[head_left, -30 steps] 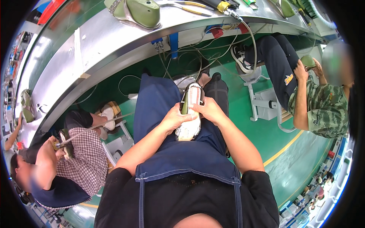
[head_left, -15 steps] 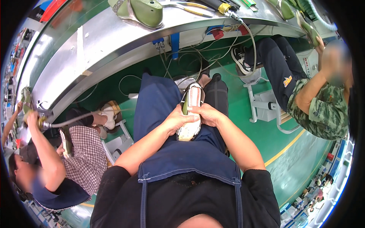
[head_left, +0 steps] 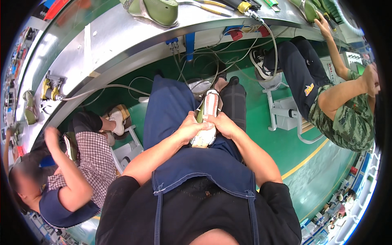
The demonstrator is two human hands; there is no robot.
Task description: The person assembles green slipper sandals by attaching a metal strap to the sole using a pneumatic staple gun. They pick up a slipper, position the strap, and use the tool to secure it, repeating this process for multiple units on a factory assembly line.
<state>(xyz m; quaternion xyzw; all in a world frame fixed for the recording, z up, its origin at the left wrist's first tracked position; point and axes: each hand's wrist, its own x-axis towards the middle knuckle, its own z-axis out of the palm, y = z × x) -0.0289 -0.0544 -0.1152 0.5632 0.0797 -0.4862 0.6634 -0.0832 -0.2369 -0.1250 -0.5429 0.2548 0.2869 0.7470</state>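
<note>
A white shoe upper on a green last point(head_left: 209, 109) lies lengthwise on my lap, over a blue apron point(head_left: 204, 163). My left hand point(head_left: 192, 127) grips its left side near the heel. From the other side my right hand point(head_left: 222, 122) closes on it, thumbs meeting on top. The toe points away from me toward the steel workbench point(head_left: 122, 41).
Green shoe lasts point(head_left: 159, 10), tools and hoses lie on the bench, with cables point(head_left: 228, 57) hanging under it. A person in a checked shirt point(head_left: 87, 159) sits at my left, another in camouflage point(head_left: 347, 118) at my right reaches to the bench. A white stool point(head_left: 281, 112) stands on the green floor.
My hands stay on the shoe, shifting slightly. The person on the left has lowered the arm from the bench; the person on the right keeps reaching to the bench.
</note>
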